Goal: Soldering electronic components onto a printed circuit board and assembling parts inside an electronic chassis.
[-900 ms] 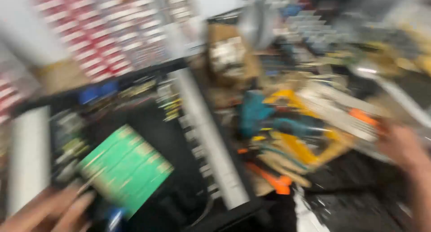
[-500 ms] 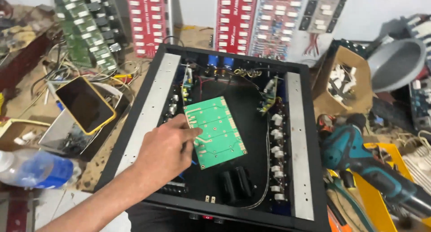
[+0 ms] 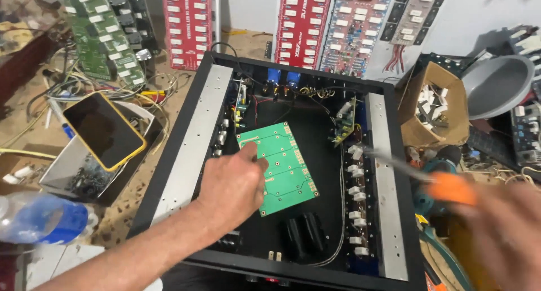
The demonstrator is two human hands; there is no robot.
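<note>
Fingers of the left hand [image 3: 234,184] press flat on the green board [image 3: 280,166] inside the black box [image 3: 389,212], while the blurry right hand [image 3: 501,223] seems to grip an orange-handled screwdriver [image 3: 417,175].

Single head-worn view, looking steeply down and forward from above the bench [image 3: 129,218]. Close range: the open black chassis [image 3: 389,212] fills the centre. Boards leaning on the far wall mark the top edge. No second view to compare.
</note>
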